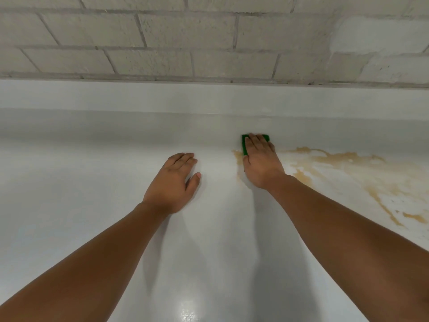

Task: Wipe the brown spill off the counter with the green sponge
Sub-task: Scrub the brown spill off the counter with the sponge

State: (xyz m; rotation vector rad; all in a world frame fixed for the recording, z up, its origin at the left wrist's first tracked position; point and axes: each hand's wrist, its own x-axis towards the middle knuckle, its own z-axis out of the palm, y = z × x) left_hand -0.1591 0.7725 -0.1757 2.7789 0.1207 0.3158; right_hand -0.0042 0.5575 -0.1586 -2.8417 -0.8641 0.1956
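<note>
Green sponge (244, 146) is pressing the spill (336, 163)'s edge under my flat right hand (262, 163); my open left hand (174, 180) is bracing on the counter (92, 170).

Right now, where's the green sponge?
In the head view, right of centre, the green sponge lies on the counter under the right hand, at the left end of the brown spill.
</note>
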